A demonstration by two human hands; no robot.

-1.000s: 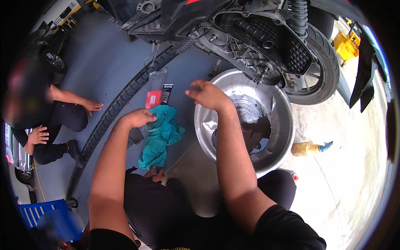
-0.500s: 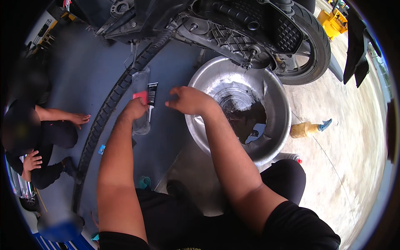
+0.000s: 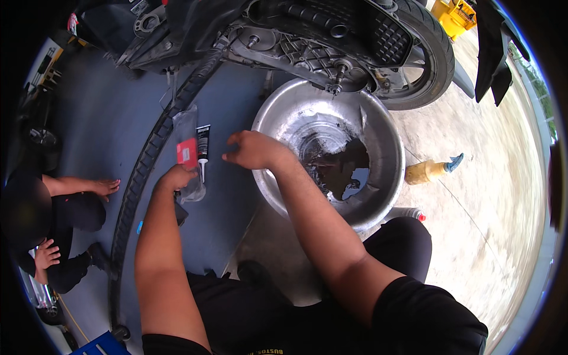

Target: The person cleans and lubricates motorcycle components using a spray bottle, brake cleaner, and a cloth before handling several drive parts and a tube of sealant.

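Note:
My left hand (image 3: 176,178) is over the lower part of a clear plastic packet (image 3: 193,190) with a red label (image 3: 187,154). Its fingers are curled together, and whatever they hold is hidden. Just right of the label lies a black squeeze tube (image 3: 203,141) with a white nozzle pointing toward me. My right hand (image 3: 254,149) hovers by the left rim of a dented metal basin (image 3: 390,177), its thumb and fingers apart with nothing between them. Dark liquid (image 3: 340,171) pools in the basin.
Above the basin stands a scooter with its engine side (image 3: 302,50) exposed and a rear wheel (image 3: 438,77). A long black ramp-like strip (image 3: 142,157) curves along the left. A yellowish bottle (image 3: 419,173) and a spray can (image 3: 408,213) flank the basin. Another person (image 3: 77,213) crouches at left.
The view has shifted, so most things sit further left. My left hand has slid toward me along the packet, baring more of the red label. My right hand stays apart from the tube.

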